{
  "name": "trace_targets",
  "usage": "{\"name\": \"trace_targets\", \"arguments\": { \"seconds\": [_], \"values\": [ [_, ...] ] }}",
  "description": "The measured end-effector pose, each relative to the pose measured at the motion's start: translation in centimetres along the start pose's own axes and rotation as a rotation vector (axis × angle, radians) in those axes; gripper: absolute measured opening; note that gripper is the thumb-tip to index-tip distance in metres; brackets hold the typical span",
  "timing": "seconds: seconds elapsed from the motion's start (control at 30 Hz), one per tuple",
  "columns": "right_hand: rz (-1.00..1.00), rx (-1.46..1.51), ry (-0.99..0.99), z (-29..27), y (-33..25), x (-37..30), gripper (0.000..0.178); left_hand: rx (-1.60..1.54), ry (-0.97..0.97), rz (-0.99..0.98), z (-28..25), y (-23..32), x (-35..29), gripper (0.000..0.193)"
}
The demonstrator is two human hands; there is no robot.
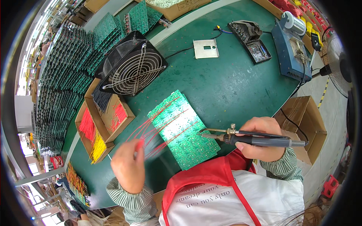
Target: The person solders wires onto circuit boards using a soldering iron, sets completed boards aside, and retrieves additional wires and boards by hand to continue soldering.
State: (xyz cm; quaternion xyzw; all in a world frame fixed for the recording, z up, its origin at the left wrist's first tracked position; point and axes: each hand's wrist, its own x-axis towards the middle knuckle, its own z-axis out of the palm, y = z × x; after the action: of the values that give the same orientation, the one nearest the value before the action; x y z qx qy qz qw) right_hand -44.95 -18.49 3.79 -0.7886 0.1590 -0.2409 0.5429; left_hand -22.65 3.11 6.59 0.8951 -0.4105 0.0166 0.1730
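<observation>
My right hand is wrapped round a soldering iron with a thin metal feed tube and a brass knob above its barrel. Its tip reaches the right edge of a green circuit board that lies tilted on the bench. Several red wires run in rows across the board and hang off its left side. Beside those loose ends, my left hand is closed in a pinch, slightly blurred. Something red shows at its fingertips, too smeared to name.
A cardboard tray of red, yellow and black wires stands left. Behind it are a black fan and stacked circuit boards. A white plate, a black parts box and a blue solder feeder sit farther back. An open carton is right.
</observation>
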Motion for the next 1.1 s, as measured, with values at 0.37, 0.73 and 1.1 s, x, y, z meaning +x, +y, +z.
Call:
{"name": "trace_targets", "arguments": {
  "seconds": [0.37, 0.73, 1.1],
  "values": [
    [0.070, 0.114, -0.128, 2.9, -1.2, 0.1, 0.015, -0.485, -0.319, 0.000, 3.4, 0.4, -2.3, 0.012],
    [0.090, 0.086, -0.156, 3.9, -1.0, 0.4, 0.015, -0.525, -0.399, 0.009, 3.6, 0.0, -2.0, 0.013],
    [0.050, 0.078, -0.151, 3.6, -0.7, 0.7, 0.015, -0.504, -0.420, 0.014, 3.5, 0.1, -1.7, 0.011]
  ]
}}
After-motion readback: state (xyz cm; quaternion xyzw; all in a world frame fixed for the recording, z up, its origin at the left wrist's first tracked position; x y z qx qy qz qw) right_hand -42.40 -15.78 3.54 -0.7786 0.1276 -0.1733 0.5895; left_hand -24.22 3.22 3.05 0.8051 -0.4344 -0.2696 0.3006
